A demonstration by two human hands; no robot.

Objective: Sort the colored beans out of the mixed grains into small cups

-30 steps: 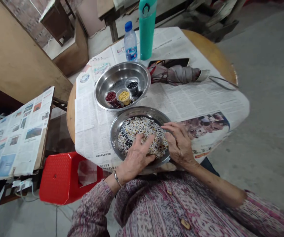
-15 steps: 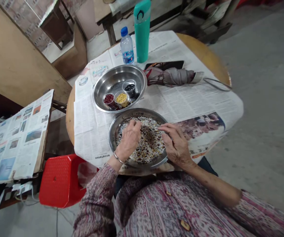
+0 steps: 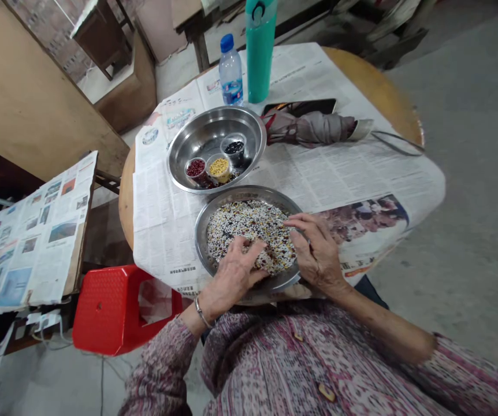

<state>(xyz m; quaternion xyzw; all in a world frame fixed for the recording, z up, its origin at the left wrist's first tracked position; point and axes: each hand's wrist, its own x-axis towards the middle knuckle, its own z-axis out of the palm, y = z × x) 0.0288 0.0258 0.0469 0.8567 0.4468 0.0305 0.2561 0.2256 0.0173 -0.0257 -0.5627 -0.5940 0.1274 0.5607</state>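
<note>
Mixed grains point(image 3: 249, 222) are lying in the near bowl point(image 3: 271, 197), under your half-curled left hand point(image 3: 237, 271), its grip unclear; your right hand point(image 3: 318, 254) is resting loosely open at the right rim.

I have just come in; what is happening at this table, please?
A person's bare left hand touches mixed white, yellow and dark grains in a round, shallow metal bowl. The bare right hand is at the bowl's right rim. Beyond, a round metal basin holds three clear plastic cups of dark red, yellow and black bean-like pieces.
</note>
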